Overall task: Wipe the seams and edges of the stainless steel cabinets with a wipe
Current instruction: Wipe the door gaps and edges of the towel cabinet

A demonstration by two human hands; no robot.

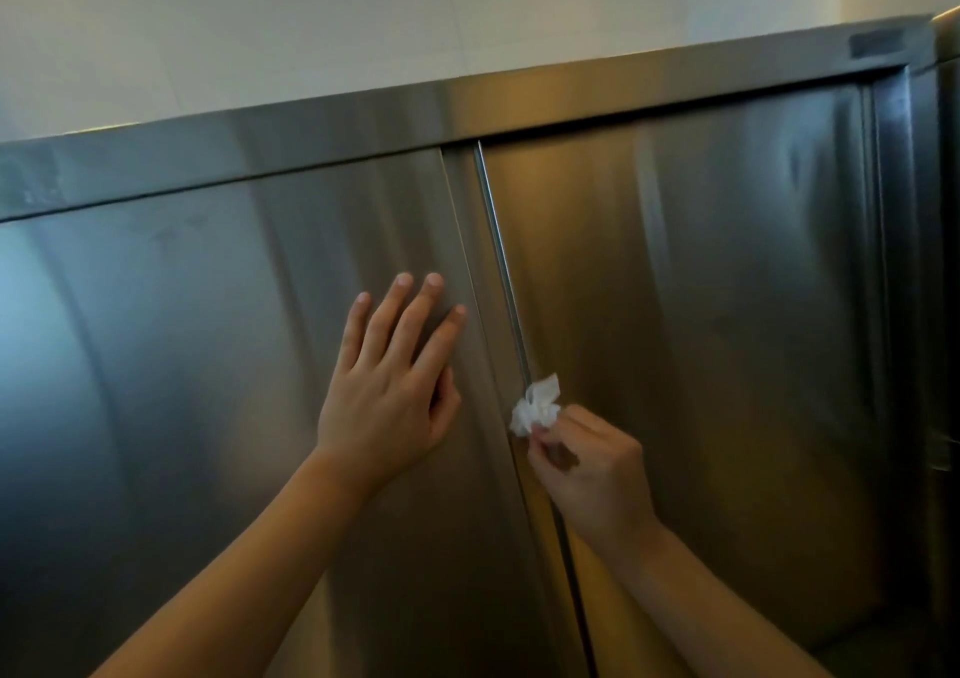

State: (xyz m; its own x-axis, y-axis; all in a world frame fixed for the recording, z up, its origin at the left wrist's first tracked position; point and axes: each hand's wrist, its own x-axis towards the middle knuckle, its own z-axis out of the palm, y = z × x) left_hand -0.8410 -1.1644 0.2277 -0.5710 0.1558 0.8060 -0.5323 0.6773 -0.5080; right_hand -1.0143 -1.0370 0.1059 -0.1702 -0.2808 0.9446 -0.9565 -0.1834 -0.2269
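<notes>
Cabinet seam [511,313]: wipe [535,407] above right hand [592,469].

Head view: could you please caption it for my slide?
Right hand wipes the door seam with a wipe; left hand steadies.

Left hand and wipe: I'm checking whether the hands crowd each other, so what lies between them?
In the head view, only bare steel: the left door's right edge strip and the vertical seam separate the left hand from the wipe.
</notes>
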